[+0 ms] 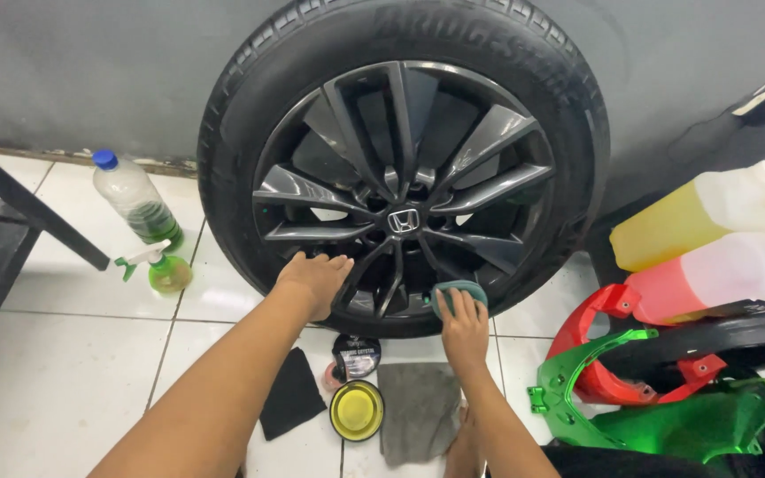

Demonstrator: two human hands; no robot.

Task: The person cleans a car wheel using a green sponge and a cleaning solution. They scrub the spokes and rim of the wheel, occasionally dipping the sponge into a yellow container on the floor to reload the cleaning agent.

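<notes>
Head view | right hand [464, 329] grips applicator pad [459, 292] on rim [405, 190] – short even strokes | left hand [316, 281] flat-open, bracing tyre [223, 177] – steady.

Wheel rim [405, 190]: dark grey metal, smooth with a satin gloss. Tyre [232, 133]: black rubber, matt, ribbed tread. Pad [455, 290] under the right hand [464, 326]: soft teal foam or cloth. Grey cloth [418, 409] and black cloth [292, 394]: matt fabric. Open tin [356, 410]: glossy yellow wax inside. Bottle [137, 199] and jugs [710, 212]: translucent plastic. Red and green panels [666, 416]: shiny plastic. Floor [64, 372]: glossy white tile.
</notes>
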